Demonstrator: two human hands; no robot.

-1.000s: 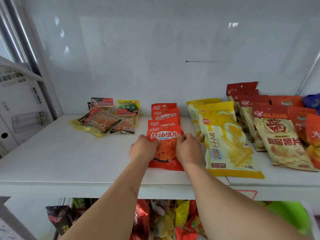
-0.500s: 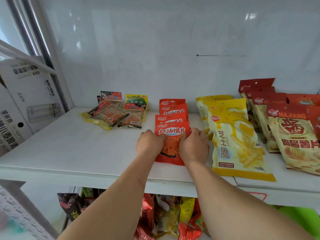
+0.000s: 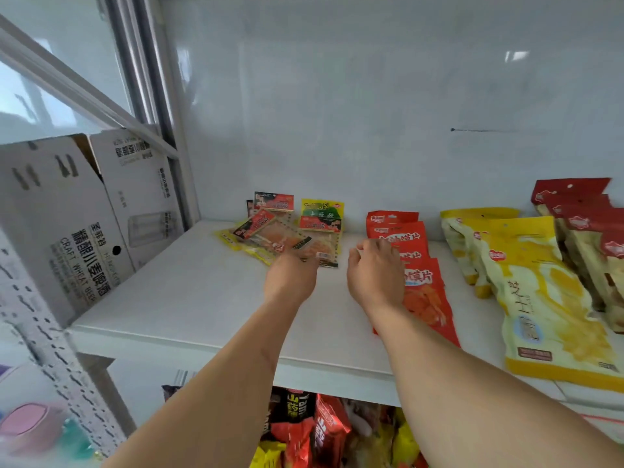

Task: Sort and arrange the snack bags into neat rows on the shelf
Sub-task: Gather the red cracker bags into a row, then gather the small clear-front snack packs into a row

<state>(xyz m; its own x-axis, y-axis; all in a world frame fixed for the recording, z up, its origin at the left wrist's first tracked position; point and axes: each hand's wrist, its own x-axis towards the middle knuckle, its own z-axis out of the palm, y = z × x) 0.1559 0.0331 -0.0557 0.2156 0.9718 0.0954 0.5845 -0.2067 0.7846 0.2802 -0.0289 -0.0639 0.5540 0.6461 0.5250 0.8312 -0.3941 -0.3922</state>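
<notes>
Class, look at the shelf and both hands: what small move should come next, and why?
Probably the left hand takes hold of the loose pile of small packets, which lie overlapping and askew, while the red bags already form a row.

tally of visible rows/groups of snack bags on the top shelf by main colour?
Orange-red row: 1
Yellow row: 1
Dark red and cream row: 1
Small mixed packets, messy pile: 1
Total: 4 groups; bags overlap, so no exact bag count.
</notes>
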